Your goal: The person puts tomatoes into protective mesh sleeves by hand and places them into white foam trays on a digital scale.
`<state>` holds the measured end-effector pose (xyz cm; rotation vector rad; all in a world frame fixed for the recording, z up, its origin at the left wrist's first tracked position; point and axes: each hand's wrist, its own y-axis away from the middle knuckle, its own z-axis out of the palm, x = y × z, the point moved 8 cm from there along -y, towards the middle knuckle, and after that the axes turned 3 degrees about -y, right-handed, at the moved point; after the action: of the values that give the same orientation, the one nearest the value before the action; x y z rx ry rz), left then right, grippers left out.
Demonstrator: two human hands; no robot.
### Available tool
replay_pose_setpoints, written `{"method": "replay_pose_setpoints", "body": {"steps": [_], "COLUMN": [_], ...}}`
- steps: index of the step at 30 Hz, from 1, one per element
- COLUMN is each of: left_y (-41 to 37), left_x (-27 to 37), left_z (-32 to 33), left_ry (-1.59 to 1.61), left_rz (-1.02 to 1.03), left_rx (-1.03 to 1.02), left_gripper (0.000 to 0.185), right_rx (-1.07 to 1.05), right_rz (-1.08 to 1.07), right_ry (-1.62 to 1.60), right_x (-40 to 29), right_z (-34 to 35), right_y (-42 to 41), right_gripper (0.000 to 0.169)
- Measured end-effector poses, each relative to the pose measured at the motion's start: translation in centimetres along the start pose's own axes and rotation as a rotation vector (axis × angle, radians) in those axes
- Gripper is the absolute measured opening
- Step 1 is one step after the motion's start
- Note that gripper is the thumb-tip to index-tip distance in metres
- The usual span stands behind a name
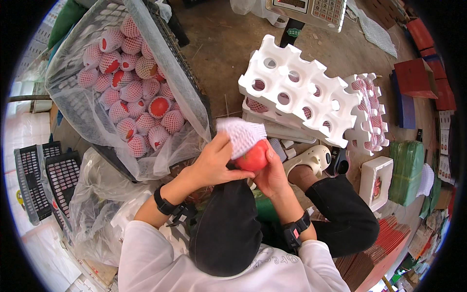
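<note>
A red round fruit (252, 157), perhaps a tomato, is held between both hands above my knee. My right hand (273, 174) cups its right side, thumb on the skin. At its left, my left hand (216, 160) has fingers on a white foam net sleeve (241, 137) that covers the fruit's upper part; the thumb lies beneath. The net's closed-up far end points up and left. To the left, a black plastic crate (186, 69) lined with thin white sheet holds many fruits in pinkish foam nets (132, 91).
White foam trays (306, 78) with round holes are stacked at the right over more netted fruits. Behind them stands a digital scale (310, 11). A foam box (375, 182), a green wrapped bundle (406, 171) and red cardboard (386, 237) lie farther right; black crates (60, 175) stand left.
</note>
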<state>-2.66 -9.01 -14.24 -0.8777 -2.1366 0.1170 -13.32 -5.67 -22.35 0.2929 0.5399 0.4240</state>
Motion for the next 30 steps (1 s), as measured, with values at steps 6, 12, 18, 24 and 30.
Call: {"method": "replay_pose_setpoints", "body": {"steps": [6,12,18,24,30], "left_y": [0.5,2.0,1.8,3.4,6.9], "left_x": [-0.1,-2.6,-2.5,-3.4,-4.9], "left_z": [0.9,2.1,1.0,3.6,4.2], "left_ry": [-0.051,-0.046,1.021,1.706,2.069], "left_rz": [0.175,-0.197,-0.562,-0.762,-0.556], "left_rx": [0.011,-0.105,-0.029,-0.133,-0.157], "left_gripper": [0.067,0.079,0.087,0.101,0.100], "right_rx": [0.099,0.054,-0.001,-0.178,-0.174], "right_rz": [0.028,-0.016,0.015,0.255,0.236], "right_ry": [-0.083,0.142,0.187,-0.302,-0.096], "right_x": [1.3,1.4,-0.6,1.2,2.4], "right_z": [0.2,0.1,-1.0,1.3,1.7], "right_y": [-0.2,-0.2,-2.6,-1.7,-2.2], "right_gripper": [0.060,0.059,0.069,0.044,0.037]}}
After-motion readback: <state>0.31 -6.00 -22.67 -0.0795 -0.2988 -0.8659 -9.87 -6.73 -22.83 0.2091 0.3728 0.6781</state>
